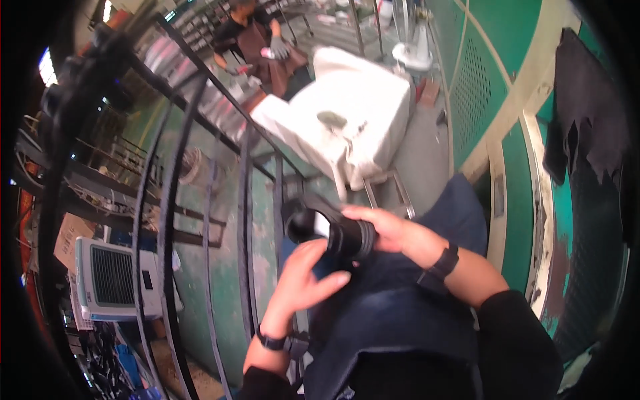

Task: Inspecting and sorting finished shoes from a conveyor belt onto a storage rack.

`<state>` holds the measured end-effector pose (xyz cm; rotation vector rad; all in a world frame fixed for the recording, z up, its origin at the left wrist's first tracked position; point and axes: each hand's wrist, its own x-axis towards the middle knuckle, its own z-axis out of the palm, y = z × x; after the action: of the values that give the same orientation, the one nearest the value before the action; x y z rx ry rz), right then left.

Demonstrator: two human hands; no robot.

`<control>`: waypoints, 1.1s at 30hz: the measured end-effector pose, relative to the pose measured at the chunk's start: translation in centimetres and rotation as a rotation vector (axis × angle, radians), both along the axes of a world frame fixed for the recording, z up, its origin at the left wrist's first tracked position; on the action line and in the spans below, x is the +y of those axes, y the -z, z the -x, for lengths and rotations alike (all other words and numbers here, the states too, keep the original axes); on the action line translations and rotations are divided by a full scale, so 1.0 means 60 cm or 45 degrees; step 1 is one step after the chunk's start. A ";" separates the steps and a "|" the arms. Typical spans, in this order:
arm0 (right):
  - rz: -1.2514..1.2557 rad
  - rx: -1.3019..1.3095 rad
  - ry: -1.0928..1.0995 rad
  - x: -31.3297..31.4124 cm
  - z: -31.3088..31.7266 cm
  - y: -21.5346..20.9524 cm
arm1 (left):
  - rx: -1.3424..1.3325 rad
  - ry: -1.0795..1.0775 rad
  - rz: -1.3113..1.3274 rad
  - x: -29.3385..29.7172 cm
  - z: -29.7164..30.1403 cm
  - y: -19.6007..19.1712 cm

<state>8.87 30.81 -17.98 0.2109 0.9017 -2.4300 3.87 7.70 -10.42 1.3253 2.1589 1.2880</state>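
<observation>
Downward fisheye view from head height

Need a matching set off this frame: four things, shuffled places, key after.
1. Glossy black rounded object
2. White boxy unit with dark grille
3. Large white covered bulk
4. Ragged dark cloth

A. Hanging, picture's right side
B. Between left hand and right hand
C. Picture's left, behind black bars
D. Upper centre, beyond the hands

Pairs: 1-B, 2-C, 3-D, 4-A
</observation>
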 end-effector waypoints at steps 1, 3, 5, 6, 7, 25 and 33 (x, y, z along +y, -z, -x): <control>-0.052 0.088 0.150 -0.018 -0.010 -0.003 | -0.222 -0.026 0.062 0.018 -0.010 0.011; -0.093 0.176 0.340 -0.017 -0.007 -0.011 | -0.578 -0.037 -0.098 0.056 -0.009 0.040; -0.059 0.158 0.429 -0.018 -0.005 -0.007 | -0.470 -0.002 -0.087 0.058 0.003 0.033; -0.055 0.155 0.434 -0.020 -0.007 -0.004 | -0.399 0.010 -0.126 0.058 0.003 0.033; -0.079 0.218 0.470 -0.023 -0.006 -0.007 | -0.390 0.007 -0.123 0.057 0.004 0.031; -0.519 0.963 0.207 -0.046 0.096 -0.199 | 2.013 -1.082 0.040 -0.290 0.086 -0.567; -0.643 0.716 0.029 -0.008 0.083 -0.104 | 1.702 -1.840 0.359 -0.285 0.122 -0.607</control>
<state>3.91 30.30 -11.73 -0.3056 1.7610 -2.2660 -3.45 -9.42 25.97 0.1497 4.3275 -0.0731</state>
